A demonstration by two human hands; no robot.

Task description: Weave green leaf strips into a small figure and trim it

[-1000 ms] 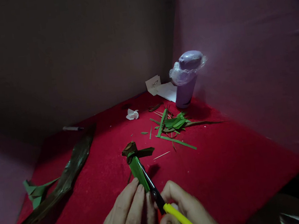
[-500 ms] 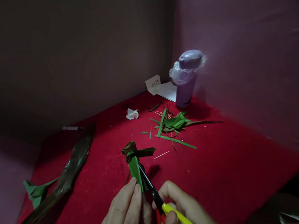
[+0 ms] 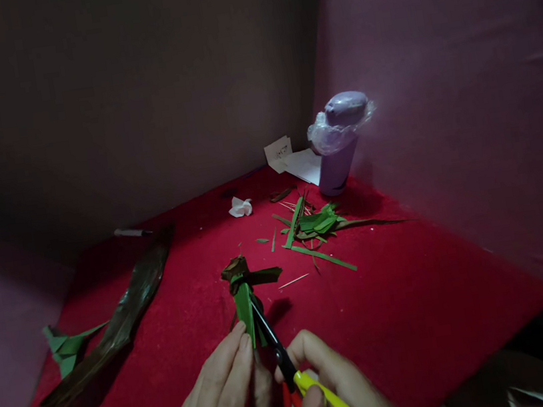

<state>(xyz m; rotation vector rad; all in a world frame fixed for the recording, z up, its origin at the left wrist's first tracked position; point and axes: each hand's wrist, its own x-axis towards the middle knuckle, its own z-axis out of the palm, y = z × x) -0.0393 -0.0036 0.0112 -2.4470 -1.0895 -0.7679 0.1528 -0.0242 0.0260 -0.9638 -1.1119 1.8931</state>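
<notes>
A small figure folded from green and brown leaf strips (image 3: pixel 243 302) stands up from my fingers, with a brown top and a dark strip sticking out to the right. My left hand (image 3: pixel 221 389) is closed on its lower end, the fingertips pressed against the green leaf. In my right hand (image 3: pixel 334 380) are scissors (image 3: pixel 284 360) with one yellow and one red handle. Their dark blades lie along the right side of the green leaf, tips near its upper part. The lower end of the figure is hidden behind my fingers.
Leaf scraps (image 3: pixel 317 222) and a toothpick (image 3: pixel 293 281) lie ahead on the red cloth (image 3: pixel 416 297). A long brown dried leaf (image 3: pixel 117 326) and a folded green leaf (image 3: pixel 67 347) are at left. Farther back are crumpled white paper (image 3: pixel 240 207), a pen (image 3: pixel 131 233) and a purple container (image 3: pixel 339 163).
My left hand has shifted slightly down and left along the leaf figure. The scissors stay almost in place beside the green leaf.
</notes>
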